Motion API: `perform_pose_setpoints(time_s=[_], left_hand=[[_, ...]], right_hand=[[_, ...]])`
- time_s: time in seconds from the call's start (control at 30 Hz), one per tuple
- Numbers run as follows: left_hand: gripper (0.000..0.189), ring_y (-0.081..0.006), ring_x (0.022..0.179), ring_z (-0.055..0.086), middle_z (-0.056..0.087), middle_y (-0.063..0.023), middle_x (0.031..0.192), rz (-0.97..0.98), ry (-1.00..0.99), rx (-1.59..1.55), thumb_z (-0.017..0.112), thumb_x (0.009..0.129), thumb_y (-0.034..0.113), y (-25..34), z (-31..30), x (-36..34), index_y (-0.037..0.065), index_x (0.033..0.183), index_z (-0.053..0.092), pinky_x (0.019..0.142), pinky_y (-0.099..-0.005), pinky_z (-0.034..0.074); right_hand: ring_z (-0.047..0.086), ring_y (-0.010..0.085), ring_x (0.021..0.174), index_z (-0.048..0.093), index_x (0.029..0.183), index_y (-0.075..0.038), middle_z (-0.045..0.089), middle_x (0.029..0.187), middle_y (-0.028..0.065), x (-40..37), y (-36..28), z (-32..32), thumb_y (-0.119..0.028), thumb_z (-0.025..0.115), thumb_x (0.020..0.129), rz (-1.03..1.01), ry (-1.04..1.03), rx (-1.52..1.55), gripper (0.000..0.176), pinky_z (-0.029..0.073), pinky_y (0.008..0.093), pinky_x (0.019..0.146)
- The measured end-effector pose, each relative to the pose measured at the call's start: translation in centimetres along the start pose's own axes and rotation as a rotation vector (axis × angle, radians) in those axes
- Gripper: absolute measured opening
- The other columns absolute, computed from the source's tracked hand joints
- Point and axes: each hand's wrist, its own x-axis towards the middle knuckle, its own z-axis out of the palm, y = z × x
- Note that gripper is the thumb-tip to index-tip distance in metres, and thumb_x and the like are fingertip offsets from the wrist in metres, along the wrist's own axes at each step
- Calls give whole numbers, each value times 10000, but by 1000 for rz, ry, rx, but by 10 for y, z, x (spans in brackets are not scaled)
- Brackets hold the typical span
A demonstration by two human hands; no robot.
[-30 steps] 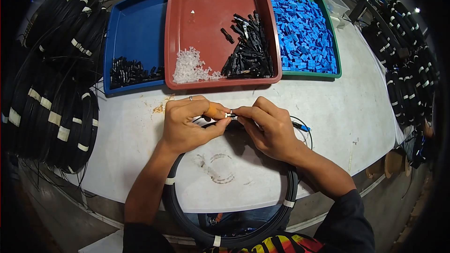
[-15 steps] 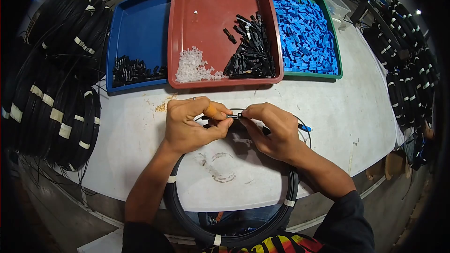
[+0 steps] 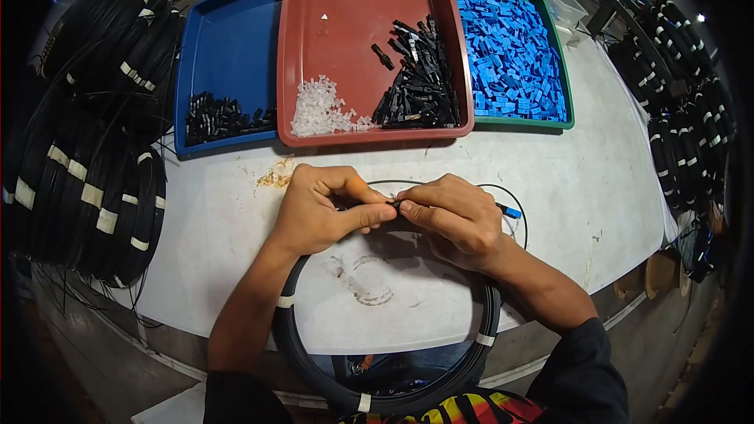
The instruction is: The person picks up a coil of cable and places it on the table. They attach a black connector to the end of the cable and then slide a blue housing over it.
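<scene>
Both hands meet above the white table. My left hand (image 3: 326,208) is closed, thumb and forefinger pinching a small black connector piece (image 3: 395,205). From the other side, the fingers of my right hand (image 3: 457,213) press on the same piece, hiding most of it. A coil of black cable (image 3: 286,328), bound with white tape, hangs over the table's near edge below my hands. Its loose end loops behind my right hand, where a blue-tipped connector (image 3: 510,211) sticks out beside the wrist.
Beyond my hands stand a blue tray (image 3: 228,31) with black parts, a red tray (image 3: 345,0) with clear pieces (image 3: 320,110) and black connectors (image 3: 420,78), and a green tray (image 3: 569,102) of blue clips (image 3: 510,55). Taped cable coils (image 3: 102,180) are stacked left, more coils (image 3: 683,133) right.
My right hand has turned, its fingers now lying over the connector piece, and the thumbs have come closer together. Less of the black piece shows. The view has shifted slightly.
</scene>
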Motion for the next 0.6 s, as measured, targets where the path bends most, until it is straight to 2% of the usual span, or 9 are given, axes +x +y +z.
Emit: perform_pose_setpoints(time_s=[0.1, 0.13, 0.17, 0.2, 0.23, 0.27, 0.3, 0.53, 0.6], left_hand=[[144, -111, 689, 708, 769, -110, 800, 83, 2, 129, 864, 811, 40, -3, 2, -2, -45, 828, 749, 624, -240, 566], [144, -111, 689, 708, 769, -110, 800, 81, 2, 128, 864, 811, 40, -6, 3, 0, -45, 828, 749, 624, -240, 566], [143, -124, 682, 719, 772, -109, 801, 252, 46, 265, 869, 795, 37, -10, 4, 2, -39, 834, 754, 617, -245, 571], [146, -137, 676, 730, 775, -108, 802, 424, 90, 399, 873, 779, 35, -12, 5, 4, -33, 839, 759, 610, -250, 575], [146, -137, 676, 730, 775, -108, 802, 424, 89, 396, 873, 779, 35, -12, 4, 5, -33, 839, 759, 610, -250, 575], [144, -154, 679, 739, 777, -107, 809, 504, 90, 493, 874, 767, 35, -12, 2, 6, -21, 844, 765, 608, -256, 579], [146, -170, 682, 748, 780, -107, 817, 583, 91, 593, 875, 754, 35, -12, 1, 5, -8, 848, 771, 607, -262, 583], [113, -179, 703, 753, 781, -109, 829, 593, 76, 625, 873, 746, 39, -9, 0, 2, 20, 806, 779, 613, -266, 587], [94, -178, 692, 753, 779, -109, 821, 718, 69, 682, 863, 745, 11, -10, 0, 5, 18, 778, 776, 614, -262, 592]], right_hand=[[705, 283, 744, 712, 999, 37, 730, 935, 170, -5, 3, 2, 42, 777, 727, 73, -80, 84, 280, 555, 357, 633], [711, 291, 746, 709, 1002, 31, 731, 927, 167, -5, 2, 4, 42, 770, 744, 188, -68, 137, 266, 563, 357, 643], [718, 298, 748, 707, 1006, 26, 733, 919, 164, -6, 1, 5, 42, 763, 761, 306, -56, 188, 252, 571, 358, 654], [718, 298, 748, 707, 1006, 26, 733, 919, 164, -4, -1, 4, 42, 763, 761, 308, -58, 186, 252, 571, 358, 654], [720, 304, 752, 700, 1004, 19, 730, 905, 159, 1, -4, 2, 36, 756, 786, 412, -88, 237, 226, 573, 357, 659], [721, 310, 755, 693, 1002, 12, 728, 891, 154, 4, -5, 1, 31, 750, 811, 513, -118, 290, 200, 576, 357, 665], [716, 313, 743, 680, 1001, 13, 715, 859, 153, 2, -4, 3, 18, 744, 844, 504, -113, 285, 170, 568, 360, 659], [702, 326, 729, 664, 1012, 17, 704, 855, 165, 4, -6, 3, 12, 729, 861, 488, -147, 210, 164, 545, 383, 648], [693, 343, 728, 657, 1011, 12, 698, 857, 165, 1, -2, 5, 6, 721, 872, 505, -175, 234, 153, 545, 392, 658]])
